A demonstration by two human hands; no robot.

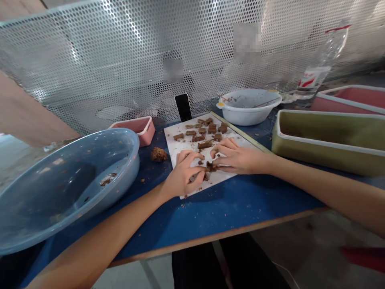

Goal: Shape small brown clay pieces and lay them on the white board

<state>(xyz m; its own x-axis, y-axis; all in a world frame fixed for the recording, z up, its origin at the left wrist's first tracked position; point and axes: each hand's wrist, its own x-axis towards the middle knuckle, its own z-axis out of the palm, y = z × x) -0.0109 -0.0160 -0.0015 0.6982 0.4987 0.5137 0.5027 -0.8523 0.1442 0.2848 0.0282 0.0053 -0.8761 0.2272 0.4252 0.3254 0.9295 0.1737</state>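
Observation:
On a white board (170, 134), a small brown clay-like piece (211, 166) lies between my two hands. My left hand (181, 176) presses its curled thumb and fingertips against the piece's near left side. From the right, my right hand (239, 158) pinches the same piece with its thumb and index finger, the other fingers bent above the board. Crumbs are scattered around both hands. Beyond them sit several small shaped brown pieces (191, 133), some blocky and some elongated. A rough brown lump (158, 154) rests on the blue table, left of the board.
A large blue basin (132, 160) stands at the left, near a pink box (147, 132). A phone (183, 107) leans on the perforated metal panel (120, 60). Right are a white basin (246, 116), wooden strip (240, 131), green planter (319, 148), pink planter (333, 100) and bottle (314, 76).

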